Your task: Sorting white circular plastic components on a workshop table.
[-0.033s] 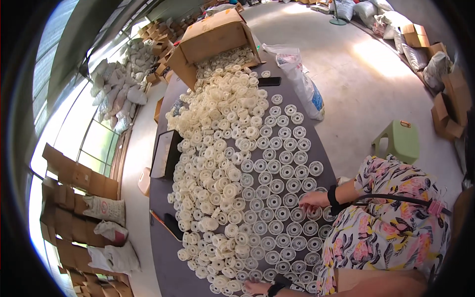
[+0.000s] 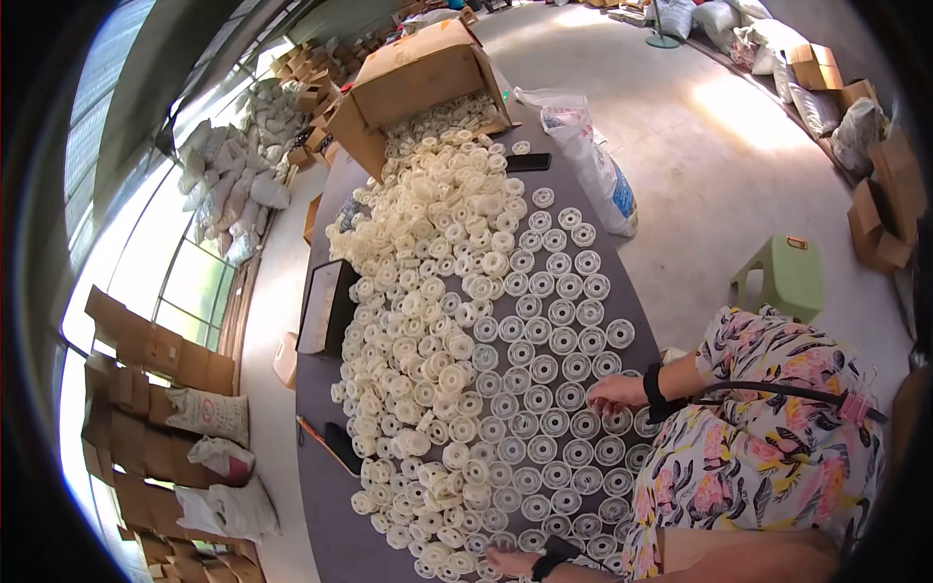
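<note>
A long grey table [image 2: 316,389] bears a heap of cream, spool-like plastic rings [image 2: 418,340]. Along its right side, similar pale rings [image 2: 577,452] lie flat in rough rows, centre holes upward. My right hand [image 2: 617,391] hovers low over the outer rows, its fingers curled together; what they hold, if anything, is hidden. At the lower edge, my left hand [image 2: 515,562] lies among rings where heap and rows meet. Its fingers are bent in towards the pieces, and no held piece stands out. Both wrists wear black bands.
A cardboard box [image 2: 418,73] lies open at the table's far end, with rings spilling out. A dark phone [image 2: 528,162], black bin [image 2: 326,309] and white sack [image 2: 595,165] are around the heap. A green stool [image 2: 782,277] stands on the right; cartons and sacks line the walls.
</note>
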Demonstrator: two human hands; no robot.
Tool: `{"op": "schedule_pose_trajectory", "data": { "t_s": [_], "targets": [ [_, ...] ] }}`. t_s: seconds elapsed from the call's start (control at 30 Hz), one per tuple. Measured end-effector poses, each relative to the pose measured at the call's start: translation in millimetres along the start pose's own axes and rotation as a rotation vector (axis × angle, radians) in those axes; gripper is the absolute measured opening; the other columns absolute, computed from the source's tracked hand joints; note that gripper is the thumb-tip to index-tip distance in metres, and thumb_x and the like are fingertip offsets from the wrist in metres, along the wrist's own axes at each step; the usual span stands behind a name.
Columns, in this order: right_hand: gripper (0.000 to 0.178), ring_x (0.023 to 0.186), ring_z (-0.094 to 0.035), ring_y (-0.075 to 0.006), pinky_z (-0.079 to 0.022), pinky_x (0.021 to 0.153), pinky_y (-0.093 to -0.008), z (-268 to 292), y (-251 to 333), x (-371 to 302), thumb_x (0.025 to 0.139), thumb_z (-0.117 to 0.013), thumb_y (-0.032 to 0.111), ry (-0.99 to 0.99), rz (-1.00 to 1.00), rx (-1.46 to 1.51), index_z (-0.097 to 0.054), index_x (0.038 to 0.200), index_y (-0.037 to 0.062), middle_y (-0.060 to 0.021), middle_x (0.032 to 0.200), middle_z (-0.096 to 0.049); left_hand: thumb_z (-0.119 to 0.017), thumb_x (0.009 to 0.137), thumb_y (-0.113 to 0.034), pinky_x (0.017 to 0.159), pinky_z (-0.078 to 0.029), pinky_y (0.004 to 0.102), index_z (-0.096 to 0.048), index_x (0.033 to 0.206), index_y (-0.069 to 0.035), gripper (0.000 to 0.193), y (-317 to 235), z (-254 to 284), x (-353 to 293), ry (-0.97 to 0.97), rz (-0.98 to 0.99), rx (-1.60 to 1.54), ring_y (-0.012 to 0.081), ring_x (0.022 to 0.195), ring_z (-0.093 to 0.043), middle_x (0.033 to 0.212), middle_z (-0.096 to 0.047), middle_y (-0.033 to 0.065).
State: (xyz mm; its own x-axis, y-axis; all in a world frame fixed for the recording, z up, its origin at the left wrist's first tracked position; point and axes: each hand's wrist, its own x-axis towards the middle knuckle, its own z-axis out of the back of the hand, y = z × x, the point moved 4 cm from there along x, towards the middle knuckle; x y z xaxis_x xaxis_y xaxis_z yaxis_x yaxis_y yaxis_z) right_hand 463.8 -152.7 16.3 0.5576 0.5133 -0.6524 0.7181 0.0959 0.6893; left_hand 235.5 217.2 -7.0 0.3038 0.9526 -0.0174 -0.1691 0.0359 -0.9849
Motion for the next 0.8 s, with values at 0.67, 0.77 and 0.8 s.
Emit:
{"op": "schedule_pose_trajectory", "data": {
  "t_s": [0.67, 0.77, 0.8],
  "targets": [
    [0.022, 0.051, -0.052, -0.0104, -0.042, 0.046, -0.0234, 170, 78, 19, 0.08, -0.05, 0.028, 0.023, -0.061, -0.044, -0.056, 0.077, 0.0068, -0.0035, 0.068, -0.059, -0.047, 0.079, -0.018, 0.061, -0.042, 0.0315, -0.048, 0.095, 0.005, 0.028, -65, -178, -245, 0.007, 0.251, 0.266, 0.0219, 0.069, -0.053, 0.081, -0.054, 0.0131],
    [0.024, 0.052, -0.054, -0.0118, -0.045, 0.047, -0.025, 211, 104, 32, 0.08, -0.051, 0.029, 0.118, -0.05, -0.098, -0.057, 0.08, 0.0062, -0.0045, 0.069, -0.06, -0.049, 0.08, -0.015, 0.056, -0.041, 0.028, -0.049, 0.085, 0.001, 0.017, -74, -221, -273, -0.114, 0.261, 0.242, 0.0165, 0.061, -0.05, 0.074, -0.054, 0.0086],
    [0.025, 0.053, -0.055, -0.0128, -0.047, 0.048, -0.0265, 233, 118, 36, 0.079, -0.051, 0.029, 0.101, -0.008, -0.124, -0.057, 0.083, 0.0057, -0.0053, 0.07, -0.06, -0.049, 0.08, -0.014, 0.054, -0.04, 0.0274, -0.049, 0.086, 0.001, 0.016, -85, -246, -285, -0.06, 0.291, 0.233, 0.0161, 0.061, -0.051, 0.074, -0.054, 0.0084]
  ]
}}
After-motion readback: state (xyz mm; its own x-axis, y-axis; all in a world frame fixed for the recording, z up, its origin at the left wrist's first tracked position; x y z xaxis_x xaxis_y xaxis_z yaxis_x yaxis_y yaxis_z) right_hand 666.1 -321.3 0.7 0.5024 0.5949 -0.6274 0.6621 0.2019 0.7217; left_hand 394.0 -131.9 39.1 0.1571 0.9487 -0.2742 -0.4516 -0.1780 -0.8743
